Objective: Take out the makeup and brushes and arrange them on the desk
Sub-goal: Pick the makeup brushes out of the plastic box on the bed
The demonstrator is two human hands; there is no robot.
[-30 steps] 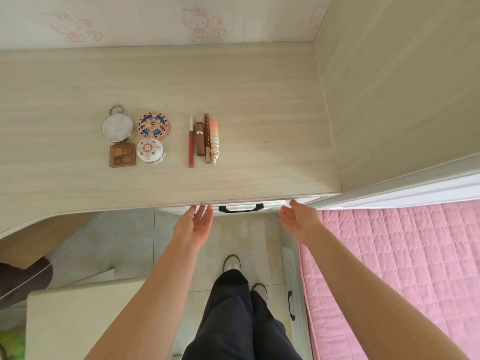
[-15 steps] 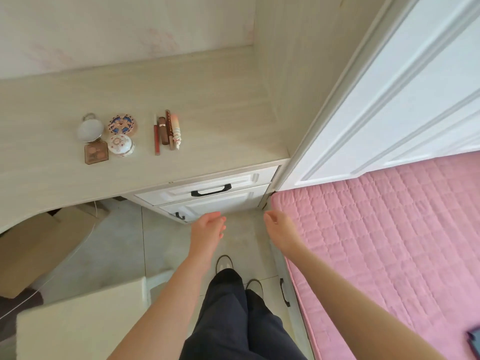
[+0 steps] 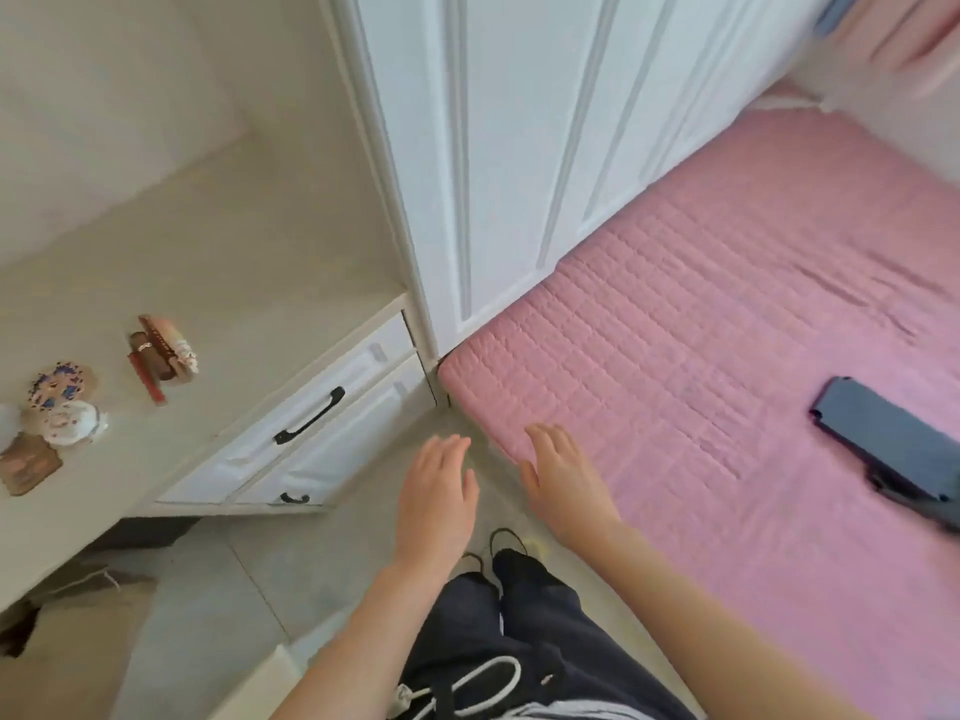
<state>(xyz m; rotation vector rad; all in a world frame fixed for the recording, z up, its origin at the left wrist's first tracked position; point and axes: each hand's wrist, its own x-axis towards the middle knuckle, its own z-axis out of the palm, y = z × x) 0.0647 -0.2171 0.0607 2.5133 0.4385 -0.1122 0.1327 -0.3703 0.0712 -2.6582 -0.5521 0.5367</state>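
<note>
View swung right toward bed [image 3: 675, 356] | left hand [image 3: 434, 504], right hand [image 3: 563, 483] spread, empty

Hands: two, left hand [image 3: 434, 504] and right hand [image 3: 563, 483], both spread and empty.
Stick-shaped cosmetics [image 3: 161, 356]: four or so, bunched; blur prevents an exact count.
Round compacts [image 3: 60, 384]: two fully visible.
Square palette [image 3: 28, 465]: one.
Drawer handles [image 3: 310, 415]: two.
Dark flat device [image 3: 893, 444]: one.

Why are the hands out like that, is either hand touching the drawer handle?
Apart. The head view shows the left hand and right hand open over floor, short of the drawer handle.
</note>
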